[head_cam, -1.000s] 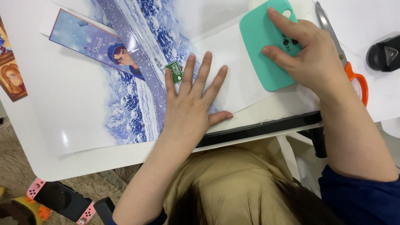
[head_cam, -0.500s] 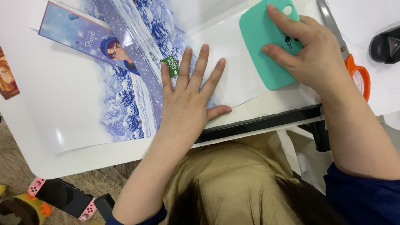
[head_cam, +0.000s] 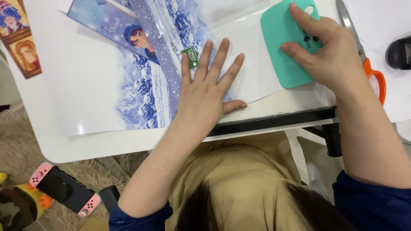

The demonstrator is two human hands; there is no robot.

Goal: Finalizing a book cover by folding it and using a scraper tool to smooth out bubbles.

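My left hand (head_cam: 209, 87) lies flat with fingers spread on a glossy printed sheet (head_cam: 147, 92) showing a blue snowy scene. My right hand (head_cam: 332, 51) presses a teal plastic scraper (head_cam: 284, 42) down on the white part of the same sheet, fingers on top of it. A narrow blue bookmark-like strip (head_cam: 113, 25) with a drawn character lies on the sheet's far left. A small green tag (head_cam: 190, 57) sits just left of my left index finger.
Orange-handled scissors (head_cam: 372, 75) lie right of my right hand. A black corner punch (head_cam: 400, 53) is at the far right. Portrait cards (head_cam: 19, 38) sit at the top left. A black bar (head_cam: 274, 120) runs along the table's near edge. A handheld game console (head_cam: 64, 189) rests on the carpet.
The view has shifted, so everything sits further right and lower in frame. Both hands keep their places on the sheet and the scraper.
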